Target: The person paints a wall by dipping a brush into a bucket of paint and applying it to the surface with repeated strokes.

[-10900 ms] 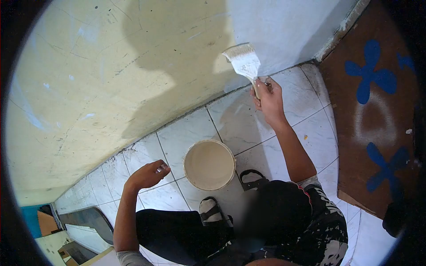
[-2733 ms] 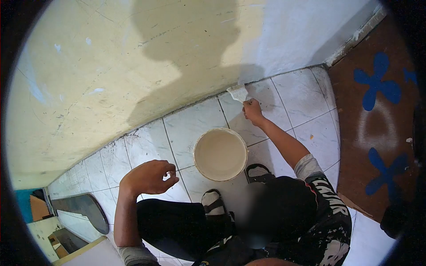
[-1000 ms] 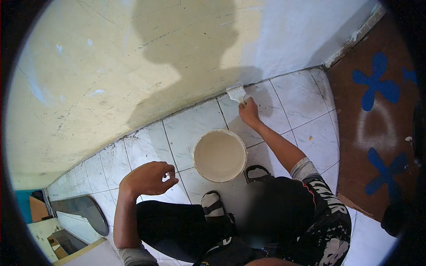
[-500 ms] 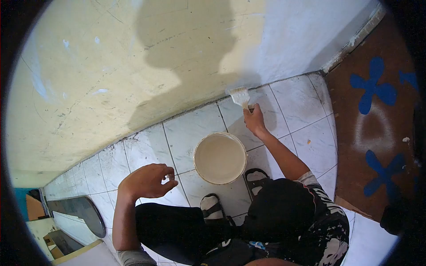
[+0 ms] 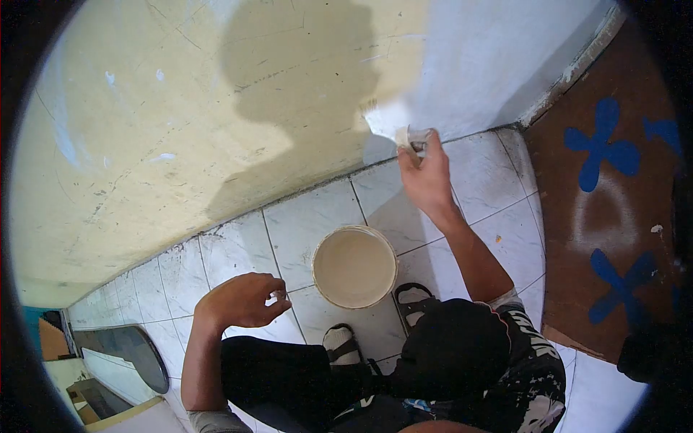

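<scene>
My right hand (image 5: 431, 173) grips the short handle of a wide paintbrush (image 5: 393, 124). Its pale bristles lie against the lower part of the wall (image 5: 303, 137), where white paint meets yellow. Below and left of that hand, a round bucket (image 5: 354, 265) of off-white liquid paint stands on the floor. My left hand (image 5: 243, 302) hangs above my knee, fingers loosely curled and thumb apart, with nothing visible in it.
White floor tiles (image 5: 303, 227) run along the wall. A brown board with blue flower shapes (image 5: 603, 216) stands at the right. My sandalled feet (image 5: 342, 345) are close to the bucket. A dark curved-edged panel (image 5: 148, 357) lies at lower left.
My right hand has moved up with the paintbrush, from the wall's bottom edge onto the wall face. The bucket and floor sit slightly lower in view. My left hand stays nearly still.
</scene>
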### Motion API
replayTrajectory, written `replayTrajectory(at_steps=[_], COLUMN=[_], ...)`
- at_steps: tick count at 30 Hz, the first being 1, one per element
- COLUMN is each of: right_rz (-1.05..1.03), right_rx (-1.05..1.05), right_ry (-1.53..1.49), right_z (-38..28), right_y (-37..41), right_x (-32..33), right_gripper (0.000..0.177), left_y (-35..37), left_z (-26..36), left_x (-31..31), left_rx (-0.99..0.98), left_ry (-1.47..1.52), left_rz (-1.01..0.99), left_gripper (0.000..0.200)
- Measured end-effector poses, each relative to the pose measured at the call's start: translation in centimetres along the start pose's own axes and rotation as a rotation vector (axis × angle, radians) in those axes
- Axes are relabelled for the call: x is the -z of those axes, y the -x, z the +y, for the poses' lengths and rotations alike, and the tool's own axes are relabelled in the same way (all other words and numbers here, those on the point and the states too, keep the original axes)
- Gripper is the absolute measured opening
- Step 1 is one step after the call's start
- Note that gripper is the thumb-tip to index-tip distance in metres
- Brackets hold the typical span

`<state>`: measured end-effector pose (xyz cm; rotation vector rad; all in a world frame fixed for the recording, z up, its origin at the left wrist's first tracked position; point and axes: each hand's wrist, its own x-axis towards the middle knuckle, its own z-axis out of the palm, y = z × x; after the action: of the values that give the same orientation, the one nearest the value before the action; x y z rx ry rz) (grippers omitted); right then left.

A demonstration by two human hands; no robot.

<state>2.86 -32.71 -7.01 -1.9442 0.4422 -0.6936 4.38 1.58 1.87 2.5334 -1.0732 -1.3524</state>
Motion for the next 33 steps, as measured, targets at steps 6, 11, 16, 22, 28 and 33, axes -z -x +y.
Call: replayTrajectory(at_steps=[6, 11, 16, 22, 28, 33], right_rz=[0.115, 0.122, -0.045, -0.090, -0.101, 0.025], right_rx=[0.177, 0.148, -0.148, -0.220, -0.157, 0.101], right_ry=[-0.174, 0.018, 0.088, 0.233, 0.086, -0.095], right_z=[1.2, 12.1, 17.4, 16.6, 6.1, -0.4], right_y=[-0.4, 2.2, 4.2, 2.2, -0.4, -1.7], right_x=[-2.1, -6.9, -7.5, -6.6, -2.9, -0.6], right_gripper=[0.020, 0.017, 0.023, 0.025, 0.028, 0.016], left_y=[0.1, 0.1, 0.0, 0.0, -0.4, -1.3], left_z=[-0.1, -0.4, 0.0, -0.3, -0.3, -0.3], left_x=[-0.1, 0.1, 0.2, 0.0, 0.2, 0.3], left_rx=[0.027, 0.016, 0.027, 0.000, 0.008, -0.012], left_ry=[-0.004, -0.002, -0.001, 0.003, -0.019, 0.015], left_rz=[0.001, -0.006, -0.023, -0.006, -0.033, -0.057], left_gripper=[0.029, 0.029, 0.029, 0.029, 0.029, 0.030])
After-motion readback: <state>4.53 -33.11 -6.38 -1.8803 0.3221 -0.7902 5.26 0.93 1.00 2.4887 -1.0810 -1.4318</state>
